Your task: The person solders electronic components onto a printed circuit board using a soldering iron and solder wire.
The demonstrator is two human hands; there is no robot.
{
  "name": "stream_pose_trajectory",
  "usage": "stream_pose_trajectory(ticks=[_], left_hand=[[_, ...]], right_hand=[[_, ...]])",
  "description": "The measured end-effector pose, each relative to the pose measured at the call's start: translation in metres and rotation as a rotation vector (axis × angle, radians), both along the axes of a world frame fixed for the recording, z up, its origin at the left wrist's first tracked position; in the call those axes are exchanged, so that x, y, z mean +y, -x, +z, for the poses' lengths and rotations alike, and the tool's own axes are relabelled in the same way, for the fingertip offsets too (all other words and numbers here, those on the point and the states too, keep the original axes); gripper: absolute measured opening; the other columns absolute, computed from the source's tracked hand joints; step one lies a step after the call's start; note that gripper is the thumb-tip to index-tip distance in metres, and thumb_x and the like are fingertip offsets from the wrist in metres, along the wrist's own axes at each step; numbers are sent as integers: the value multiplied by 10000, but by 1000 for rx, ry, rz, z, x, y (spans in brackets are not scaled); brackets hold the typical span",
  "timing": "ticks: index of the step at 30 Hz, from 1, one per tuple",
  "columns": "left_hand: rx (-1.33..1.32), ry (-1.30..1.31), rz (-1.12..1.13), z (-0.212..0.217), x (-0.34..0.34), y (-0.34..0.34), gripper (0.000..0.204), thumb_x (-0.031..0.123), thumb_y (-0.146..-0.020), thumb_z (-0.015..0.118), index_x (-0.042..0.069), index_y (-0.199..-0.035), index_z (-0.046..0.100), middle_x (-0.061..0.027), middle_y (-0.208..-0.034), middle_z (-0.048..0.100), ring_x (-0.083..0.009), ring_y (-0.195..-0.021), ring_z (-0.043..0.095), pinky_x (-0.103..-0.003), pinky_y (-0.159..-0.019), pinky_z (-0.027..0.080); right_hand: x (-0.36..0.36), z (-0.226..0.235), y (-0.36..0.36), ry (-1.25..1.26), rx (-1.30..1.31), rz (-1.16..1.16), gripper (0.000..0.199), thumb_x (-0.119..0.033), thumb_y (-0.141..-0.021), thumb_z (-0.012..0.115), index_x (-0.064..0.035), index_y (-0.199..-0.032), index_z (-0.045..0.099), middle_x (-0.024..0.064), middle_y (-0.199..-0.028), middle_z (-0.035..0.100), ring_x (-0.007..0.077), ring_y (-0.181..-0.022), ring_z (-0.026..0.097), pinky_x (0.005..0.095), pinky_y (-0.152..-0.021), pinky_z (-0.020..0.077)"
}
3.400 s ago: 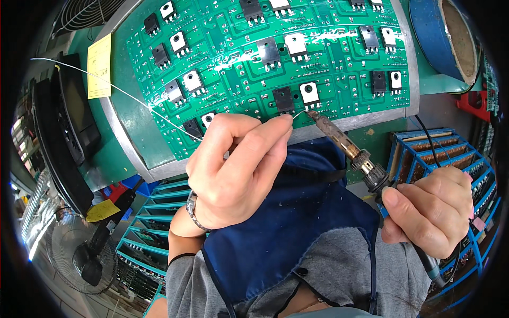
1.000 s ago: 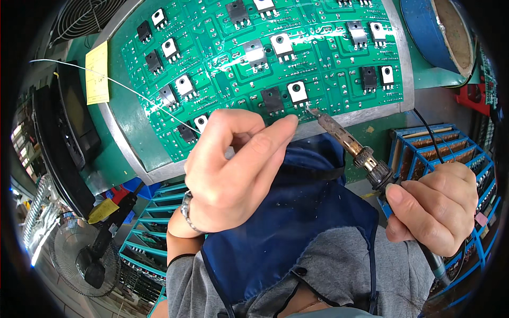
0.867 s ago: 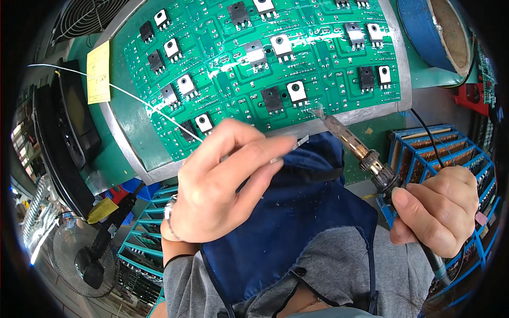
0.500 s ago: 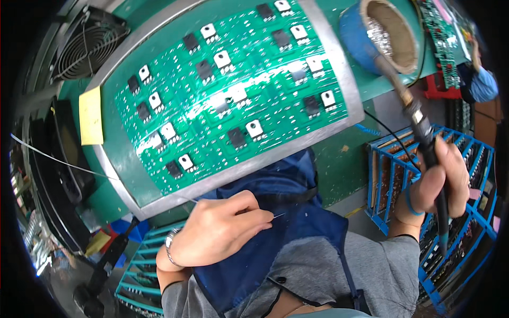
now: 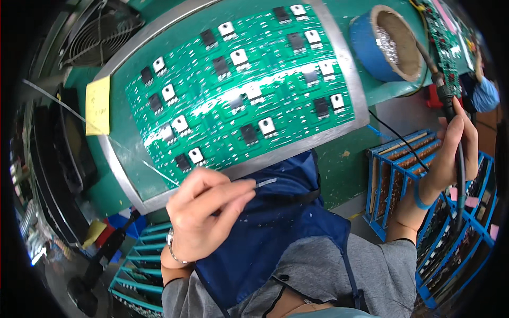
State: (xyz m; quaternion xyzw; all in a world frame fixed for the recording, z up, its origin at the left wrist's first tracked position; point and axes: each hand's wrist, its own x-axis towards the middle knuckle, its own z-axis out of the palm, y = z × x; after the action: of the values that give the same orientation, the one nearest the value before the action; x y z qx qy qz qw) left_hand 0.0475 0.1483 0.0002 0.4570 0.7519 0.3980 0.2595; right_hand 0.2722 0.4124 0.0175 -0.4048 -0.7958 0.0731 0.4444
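Note:
My left hand point(image 5: 207, 214) is closed in a pinch on a thin solder wire point(image 5: 266, 183). The wire's short end sticks out past the fingertips, and its long part trails up and left across the frame. This hand is just in front of the near edge of a green circuit board panel point(image 5: 204, 155), which carries several black and white three-legged components. In my right hand point(image 5: 450, 151) is a soldering iron point(image 5: 444, 90), gripped by its dark handle. Its tip end points up-left against the open side of a blue-sided cardboard ring point(image 5: 366, 45) with shiny metallic scraps inside.
A grey metal frame point(image 5: 352, 66) surrounds the panel on the green bench. A yellow note point(image 5: 98, 106) sticks to its left side. Blue racks point(image 5: 379, 183) of boards stand at the right, a teal rack point(image 5: 143, 265) at lower left. A fan point(image 5: 103, 34) is far left; another person's sleeve point(image 5: 482, 87) shows far right.
My left hand has moved up toward the panel with the wire. My right hand has shifted up and right, bringing the iron to the cardboard ring's right side. The whole view has shifted slightly.

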Motion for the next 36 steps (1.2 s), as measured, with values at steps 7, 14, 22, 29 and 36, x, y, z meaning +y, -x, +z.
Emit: stream_pose_trajectory(ticks=[7, 14, 22, 29, 36], left_hand=[[96, -142, 276, -15, 0, 8, 229, -57, -758, 795, 37, -961, 748, -33, -842, 581, -41, -557, 479, -206, -480, 374], [238, -167, 340, -27, 12, 18, 233, -38, -729, 812, 56, -930, 740, -21, -837, 596, -54, -575, 489, -218, -449, 368], [341, -122, 334, -29, 21, 26, 247, -48, -699, 814, 53, -907, 727, -28, -796, 585, -108, -592, 541, -248, -465, 416], [338, -100, 319, -31, 26, 28, 247, -51, -687, 819, 48, -892, 720, -34, -788, 566, -128, -606, 567, -266, -498, 457], [353, -94, 310, -33, 28, 29, 247, -50, -683, 822, 47, -886, 720, -39, -786, 556, -138, -603, 570, -271, -502, 460]], right_hand=[[-18, 7, -5, 6, -132, 79, 217, -52, -947, 582, 94, -1061, 695, 166, -943, 727, 116, -711, 652, 187, -646, 511], [-22, 23, 13, 14, -280, 911, 396, -297, -901, 717, 69, -1045, 670, 101, -723, 646, 172, -526, 569, 274, -461, 425], [-33, 1, 78, 83, -206, 1219, 261, -252, -829, 766, -6, -914, 741, 33, -655, 614, 98, -479, 547, 193, -356, 340], [-33, -8, 89, 80, -189, 1251, 247, -237, -812, 772, -12, -914, 747, 14, -627, 574, 96, -476, 519, 197, -356, 338], [-33, -12, 93, 70, -204, 1256, 250, -229, -798, 775, -12, -920, 747, 14, -640, 564, 96, -488, 506, 201, -357, 346]])
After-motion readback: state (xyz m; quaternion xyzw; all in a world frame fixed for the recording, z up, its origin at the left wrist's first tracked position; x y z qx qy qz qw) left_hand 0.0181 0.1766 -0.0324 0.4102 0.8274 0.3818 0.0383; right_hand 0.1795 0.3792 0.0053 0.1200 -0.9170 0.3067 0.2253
